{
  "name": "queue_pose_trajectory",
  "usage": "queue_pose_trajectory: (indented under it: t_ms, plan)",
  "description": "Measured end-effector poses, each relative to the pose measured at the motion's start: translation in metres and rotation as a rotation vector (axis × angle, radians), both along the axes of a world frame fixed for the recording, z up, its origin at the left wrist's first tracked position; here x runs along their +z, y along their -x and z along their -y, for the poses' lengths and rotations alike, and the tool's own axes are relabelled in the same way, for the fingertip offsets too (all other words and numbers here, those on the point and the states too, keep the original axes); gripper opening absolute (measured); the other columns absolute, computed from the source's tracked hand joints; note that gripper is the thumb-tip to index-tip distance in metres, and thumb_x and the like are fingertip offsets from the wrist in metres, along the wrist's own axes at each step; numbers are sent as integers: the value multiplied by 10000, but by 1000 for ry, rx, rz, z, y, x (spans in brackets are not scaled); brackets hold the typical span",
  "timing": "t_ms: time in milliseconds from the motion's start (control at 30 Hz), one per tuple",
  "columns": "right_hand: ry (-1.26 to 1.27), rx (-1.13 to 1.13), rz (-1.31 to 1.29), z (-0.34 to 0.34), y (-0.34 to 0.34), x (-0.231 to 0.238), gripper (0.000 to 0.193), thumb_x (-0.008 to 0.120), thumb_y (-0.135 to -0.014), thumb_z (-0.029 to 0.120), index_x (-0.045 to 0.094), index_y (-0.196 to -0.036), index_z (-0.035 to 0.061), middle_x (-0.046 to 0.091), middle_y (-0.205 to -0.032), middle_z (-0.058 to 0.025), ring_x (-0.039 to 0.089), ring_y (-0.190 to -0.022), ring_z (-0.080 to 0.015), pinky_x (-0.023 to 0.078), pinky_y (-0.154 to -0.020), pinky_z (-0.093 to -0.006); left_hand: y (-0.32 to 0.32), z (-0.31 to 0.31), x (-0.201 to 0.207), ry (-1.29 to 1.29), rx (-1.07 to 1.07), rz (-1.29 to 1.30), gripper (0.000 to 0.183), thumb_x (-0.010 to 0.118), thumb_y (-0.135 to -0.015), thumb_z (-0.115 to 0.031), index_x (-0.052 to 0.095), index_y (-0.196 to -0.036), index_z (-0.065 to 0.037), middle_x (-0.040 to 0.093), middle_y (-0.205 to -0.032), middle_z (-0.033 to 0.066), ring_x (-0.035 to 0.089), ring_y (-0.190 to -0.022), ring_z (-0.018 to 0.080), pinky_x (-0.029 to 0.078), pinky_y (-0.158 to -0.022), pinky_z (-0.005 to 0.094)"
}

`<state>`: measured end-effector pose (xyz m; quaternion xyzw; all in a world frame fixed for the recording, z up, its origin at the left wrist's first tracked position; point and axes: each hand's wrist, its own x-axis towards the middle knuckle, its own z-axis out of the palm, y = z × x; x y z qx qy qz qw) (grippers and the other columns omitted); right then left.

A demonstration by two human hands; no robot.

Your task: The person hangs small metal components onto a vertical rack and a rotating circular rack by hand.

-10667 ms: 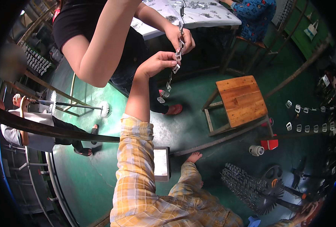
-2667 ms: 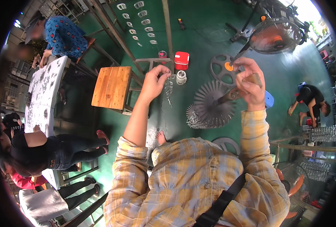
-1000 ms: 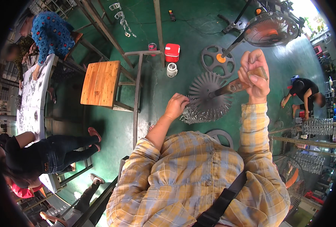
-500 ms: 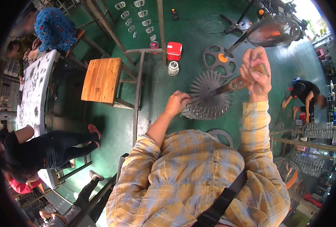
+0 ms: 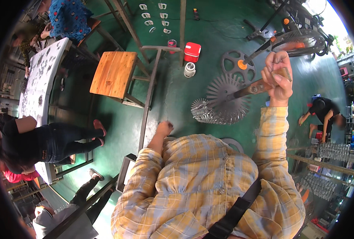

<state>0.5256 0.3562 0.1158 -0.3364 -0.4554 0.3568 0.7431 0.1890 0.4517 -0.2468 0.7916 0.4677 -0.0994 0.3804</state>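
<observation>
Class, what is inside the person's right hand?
A brown bar runs from the spiky disc into the right hand, and a tan end shows beyond. The grip covers the part between, which cannot be seen.

Yellow and grey-blue plaid shirt (image 5: 201, 171) over a deep green floor (image 5: 173, 85).
The spiked wheel (image 5: 218, 93) is dull grey, its bar (image 5: 254, 88) rusty brown; over there, an orange-brown stool (image 5: 114, 73), a bright red box (image 5: 192, 52), a white tabletop (image 5: 50, 85) speckled dark, somebody's blue top (image 5: 67, 20) dotted with red.
</observation>
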Motion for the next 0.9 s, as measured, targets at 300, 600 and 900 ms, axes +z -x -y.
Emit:
queue_pose_trajectory:
  t_ms: [300,600,900]
  plan:
    - [17,-10,22,-2,-1,1,355,576,-619,135,340,-862,30,372,-751,-77,257,-421,-29,216,-377,-157,68,22,-1,165,526,-45,255,619,-653,-268,662,-808,-70,639,-746,97,618,-688,183,479,-649,303]
    - [9,1,28,-2,-2,1,348,576,-629,138,340,-865,38,371,-753,-76,254,-420,-29,210,-382,-159,70,30,-14,204,483,13,254,626,-660,-243,652,-818,-45,635,-715,97,613,-662,157,479,-643,281]
    - [16,70,42,-8,-12,4,333,555,-637,144,337,-861,30,372,-752,-86,252,-406,-28,217,-384,-159,64,37,-19,145,505,18,205,582,-684,-195,644,-786,-28,624,-660,93,607,-602,153,479,-600,278]
